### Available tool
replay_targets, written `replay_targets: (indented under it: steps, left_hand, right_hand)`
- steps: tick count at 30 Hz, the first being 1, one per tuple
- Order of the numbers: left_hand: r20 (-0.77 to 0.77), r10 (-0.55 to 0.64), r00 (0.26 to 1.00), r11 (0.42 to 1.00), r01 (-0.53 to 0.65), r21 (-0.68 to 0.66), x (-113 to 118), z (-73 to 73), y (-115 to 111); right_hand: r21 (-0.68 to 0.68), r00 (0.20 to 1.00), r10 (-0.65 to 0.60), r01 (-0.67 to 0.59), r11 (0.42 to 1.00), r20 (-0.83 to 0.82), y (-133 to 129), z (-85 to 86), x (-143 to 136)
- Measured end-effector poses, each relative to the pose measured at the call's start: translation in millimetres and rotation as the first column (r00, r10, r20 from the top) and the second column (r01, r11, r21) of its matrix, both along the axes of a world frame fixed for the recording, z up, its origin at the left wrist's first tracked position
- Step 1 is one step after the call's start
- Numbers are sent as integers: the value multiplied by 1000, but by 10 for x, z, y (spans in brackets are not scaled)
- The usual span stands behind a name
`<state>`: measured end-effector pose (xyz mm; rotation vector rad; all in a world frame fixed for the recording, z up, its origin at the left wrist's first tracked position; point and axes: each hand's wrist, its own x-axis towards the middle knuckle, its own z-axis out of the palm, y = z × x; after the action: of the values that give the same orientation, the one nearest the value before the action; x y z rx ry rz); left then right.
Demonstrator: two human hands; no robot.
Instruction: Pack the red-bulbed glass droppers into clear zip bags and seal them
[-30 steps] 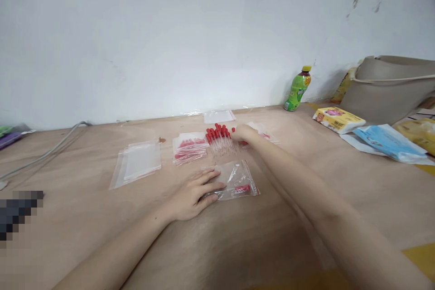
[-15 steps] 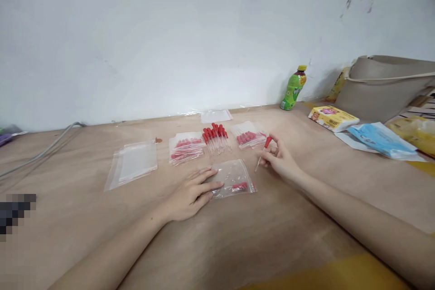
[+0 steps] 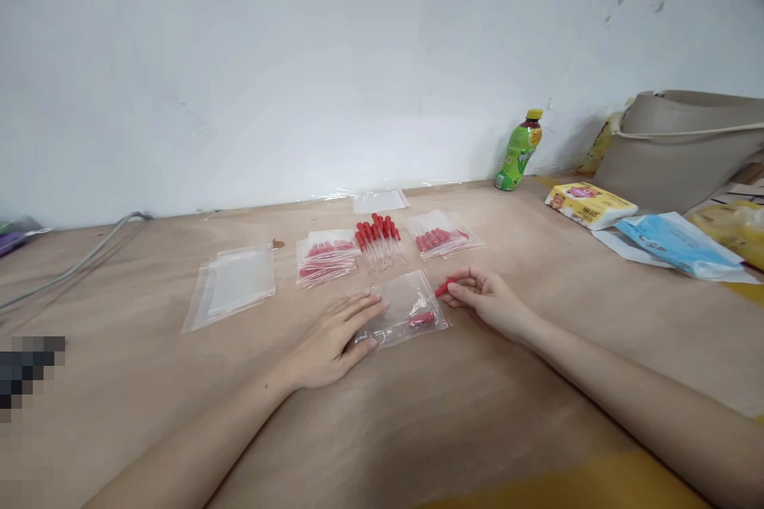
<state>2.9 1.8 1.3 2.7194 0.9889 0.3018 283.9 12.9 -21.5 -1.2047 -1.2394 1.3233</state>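
Observation:
My left hand lies flat with fingers spread on the left part of a clear zip bag. Inside that bag, near its right end, is a red-topped piece. At the bag's right edge, my right hand pinches a red-topped dropper, its red end pointing left toward the bag; its thin part is hidden by the fingers. Beyond the bag lies a fanned pile of red-topped droppers. Filled bags sit left and right of the pile.
Flat clear bags lie at the left, and another bag lies by the wall. A green bottle, a yellow tissue pack, a blue packet and a grey bin stand or lie at the right. A cable runs along the left.
My right hand has moved down and turned the dropper from upright-slanted to nearly flat, its red end now toward the bag. The bag's right end has shifted slightly. My left hand stays on it.

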Motion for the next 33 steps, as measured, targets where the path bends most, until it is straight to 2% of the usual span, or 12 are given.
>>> replay_targets:
  steps: [5, 10, 16, 19, 23, 27, 29, 31, 33]
  left_hand:
    - [0, -2, 1000, 1000, 2, 3, 3, -8, 11]
    - [-9, -6, 1000, 1000, 6, 6, 3, -11, 21]
    - [-19, 0, 1000, 1000, 0, 15, 0, -16, 18]
    - [-29, 0, 1000, 1000, 1, 22, 3, -16, 19]
    - [-25, -9, 1000, 1000, 10, 29, 3, -23, 20]
    - [-35, -9, 999, 1000, 10, 29, -11, -44, 23]
    - [-40, -10, 999, 1000, 11, 29, -18, -53, 28]
    - [-48, -12, 999, 1000, 14, 24, -21, -56, 36]
    - [-61, -14, 998, 1000, 14, 14, -20, -53, 44]
  right_hand:
    - [17, 926, 173, -190, 982, 337, 40, 28, 109]
    - [108, 879, 137, -207, 972, 457, 82, 63, 47]
    - [94, 864, 217, -288, 953, 455, 75, 86, 18]
    - [147, 892, 233, -310, 939, 387, 49, 64, -54]
    - [202, 893, 227, -323, 924, 389, 7, 54, -137]
    - [74, 876, 318, -367, 927, 361, -2, 84, -95]
    - [57, 897, 261, -300, 952, 357, 50, 107, -46]
    - [159, 914, 111, -185, 970, 389, 158, 146, -14]
    - [296, 882, -53, -100, 950, 469, 322, 209, -23]
